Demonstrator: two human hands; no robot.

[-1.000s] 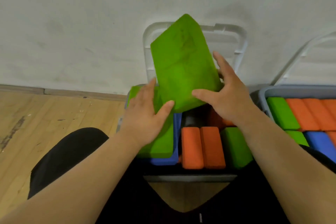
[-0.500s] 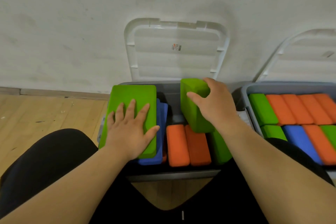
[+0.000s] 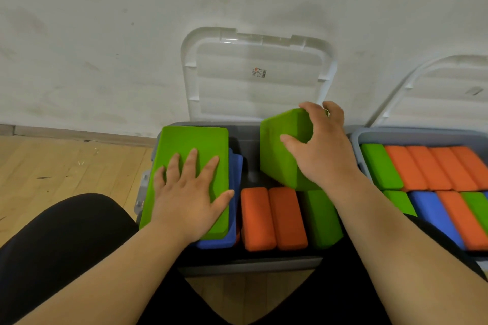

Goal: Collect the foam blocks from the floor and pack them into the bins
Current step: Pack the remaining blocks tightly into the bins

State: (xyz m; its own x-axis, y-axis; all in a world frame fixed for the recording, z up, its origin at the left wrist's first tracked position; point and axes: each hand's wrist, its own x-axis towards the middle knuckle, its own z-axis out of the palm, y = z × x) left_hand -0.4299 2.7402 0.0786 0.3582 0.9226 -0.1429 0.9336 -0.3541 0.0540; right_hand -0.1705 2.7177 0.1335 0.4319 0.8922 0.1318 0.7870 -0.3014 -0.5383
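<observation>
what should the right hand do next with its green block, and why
Probably lower it into the dark gap behind the orange blocks. The right hand grips the tilted green block over that gap, the only open space visible in this bin, while the left hand rests flat on the other green block.

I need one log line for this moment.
left hand: presses flat green block | right hand: holds tilted green block over left bin
</observation>
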